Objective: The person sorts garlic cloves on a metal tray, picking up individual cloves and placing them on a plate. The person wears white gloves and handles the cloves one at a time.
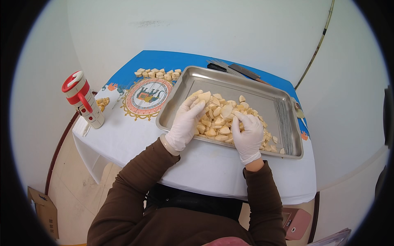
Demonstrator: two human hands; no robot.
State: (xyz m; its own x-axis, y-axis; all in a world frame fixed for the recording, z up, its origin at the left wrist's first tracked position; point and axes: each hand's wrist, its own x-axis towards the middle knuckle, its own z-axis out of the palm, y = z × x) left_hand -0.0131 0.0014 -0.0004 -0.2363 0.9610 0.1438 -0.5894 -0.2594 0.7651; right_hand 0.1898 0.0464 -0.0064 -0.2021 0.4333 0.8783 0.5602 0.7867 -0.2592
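Both hands wear thin white gloves. My left hand [186, 120], over the left part of a metal tray [241, 79], holds pale slices [204, 96] between thumb and fingers. My right hand [248, 135] pinches another pale slice [227, 110] near its lower edge; a thin skewer or wire seems to run between the two hands. Beneath and between them lies a heap of pale cut pieces [224, 130], perhaps a root vegetable. A bundle of thin metal skewers [283, 126] rests along the tray's right side.
A red-and-white tumbler [83, 100] stands at the table's left, beside small yellowish pieces [103, 102]. Rows of threaded pale pieces [158, 73] lie behind the printed elephant. Beyond the tray are a cleaver [244, 71], a black-handled tool [217, 67] and more skewers [227, 65].
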